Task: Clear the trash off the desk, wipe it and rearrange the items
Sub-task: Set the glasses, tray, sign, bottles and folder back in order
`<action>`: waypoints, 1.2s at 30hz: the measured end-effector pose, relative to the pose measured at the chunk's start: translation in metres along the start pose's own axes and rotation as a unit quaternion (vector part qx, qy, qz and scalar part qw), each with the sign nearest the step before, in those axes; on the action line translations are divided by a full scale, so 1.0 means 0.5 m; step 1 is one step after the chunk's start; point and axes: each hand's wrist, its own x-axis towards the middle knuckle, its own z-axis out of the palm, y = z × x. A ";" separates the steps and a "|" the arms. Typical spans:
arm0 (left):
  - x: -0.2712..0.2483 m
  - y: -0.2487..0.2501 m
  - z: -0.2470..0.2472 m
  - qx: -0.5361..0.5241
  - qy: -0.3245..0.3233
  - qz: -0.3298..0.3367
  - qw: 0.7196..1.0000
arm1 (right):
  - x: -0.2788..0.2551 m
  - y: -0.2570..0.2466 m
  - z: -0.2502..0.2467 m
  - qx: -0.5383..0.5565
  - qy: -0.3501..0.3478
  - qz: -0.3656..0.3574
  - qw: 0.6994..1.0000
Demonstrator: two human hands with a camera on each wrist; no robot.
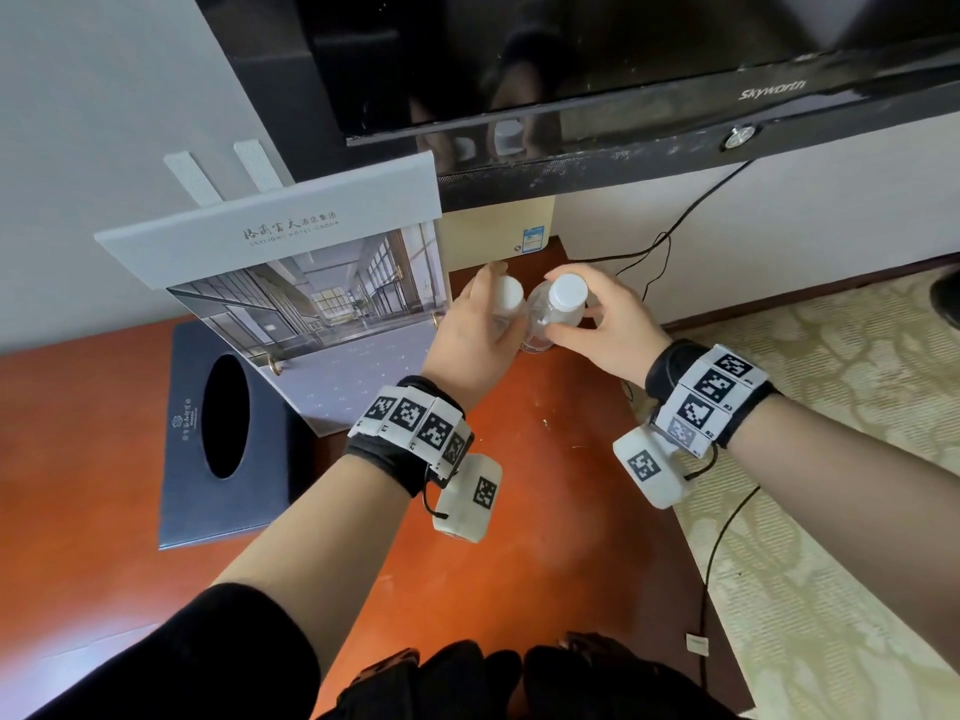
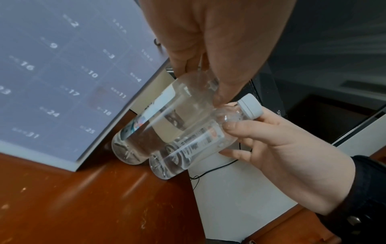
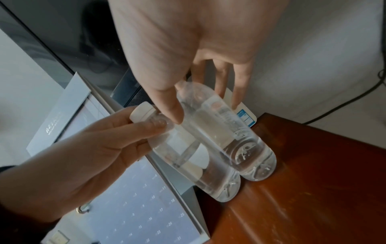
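Standing just left of the two water bottles [image 1: 540, 314], touching or nearly so: the calendar [image 1: 332, 304], blocking that side. Overhanging from above: the television [image 1: 571, 70], limiting headroom. Sitting close behind: a cream box [image 1: 498, 226]. Lying open in front: bare counter [image 1: 519, 511]. Crowding the far left: the tissue box [image 1: 223, 433].

**Worn equipment: wrists and sleeves**

Left hand [image 1: 470, 340]: wrist wrapped in a black band carrying a row of white tiles printed with black square codes. A white coded box hangs below it on a thin black cord. Right hand [image 1: 610, 332]: identical fit. Left upper arm in a black sleeve; both forearms bare.
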 end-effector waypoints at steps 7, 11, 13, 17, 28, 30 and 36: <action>-0.014 -0.007 0.002 -0.054 0.006 -0.020 0.998 | -0.017 -0.001 0.000 0.056 -0.008 0.023 0.998; -0.023 -0.006 0.000 -0.060 0.007 -0.020 0.998 | -0.030 -0.005 0.001 0.069 -0.026 0.033 0.997; -0.028 -0.004 -0.001 -0.073 0.009 -0.025 0.997 | -0.035 -0.008 0.003 0.063 -0.021 0.032 0.997; -0.043 0.003 -0.001 -0.084 0.014 -0.037 0.996 | -0.047 -0.021 0.009 0.050 0.001 0.035 0.998; -0.083 0.050 -0.059 -0.149 0.091 -0.005 0.985 | -0.080 -0.085 0.015 0.044 0.042 0.016 0.998; -0.097 0.058 -0.078 -0.168 0.095 -0.001 0.981 | -0.086 -0.098 0.017 0.053 0.048 0.010 0.997; -0.149 0.078 -0.122 -0.189 0.132 0.014 0.973 | -0.112 -0.142 0.031 0.080 0.061 -0.032 0.994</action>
